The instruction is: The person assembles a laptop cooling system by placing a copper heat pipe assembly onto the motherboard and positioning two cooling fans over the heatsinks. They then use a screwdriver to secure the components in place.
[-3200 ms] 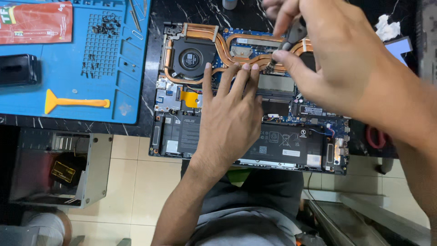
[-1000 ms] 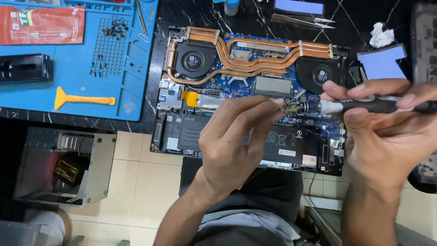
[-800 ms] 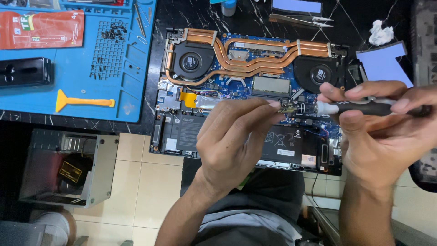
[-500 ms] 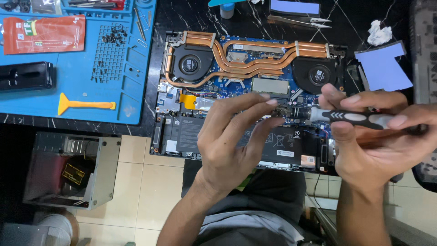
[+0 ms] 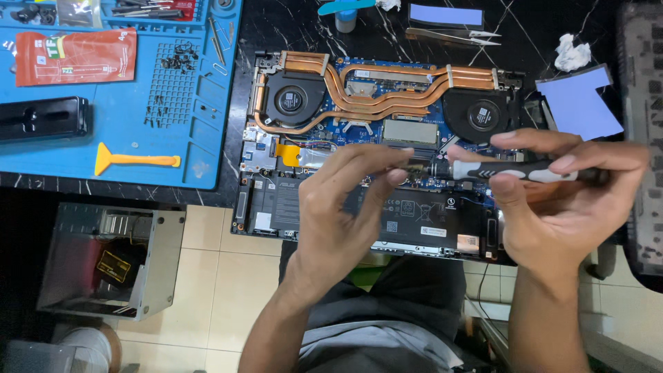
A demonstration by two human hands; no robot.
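A black marble-patterned worktop point(image 5: 290, 27) is bearing an opened laptop point(image 5: 373, 148) above pale floor tiles. Over the laptop's battery, the right hand point(image 5: 559, 200) is gripping a screwdriver point(image 5: 514, 170) lying level, tip pointing left toward the left hand's point(image 5: 345, 207) pinching fingers.

A black-and-grey screwdriver point(image 5: 514, 170) is held level in the right hand point(image 5: 559, 200). Its tip is met by the left hand point(image 5: 345, 207) fingers point(image 5: 387, 155) above the opened laptop point(image 5: 373, 110).

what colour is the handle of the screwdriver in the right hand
Black with grey-white patches on the screwdriver handle, best seen in the head view.
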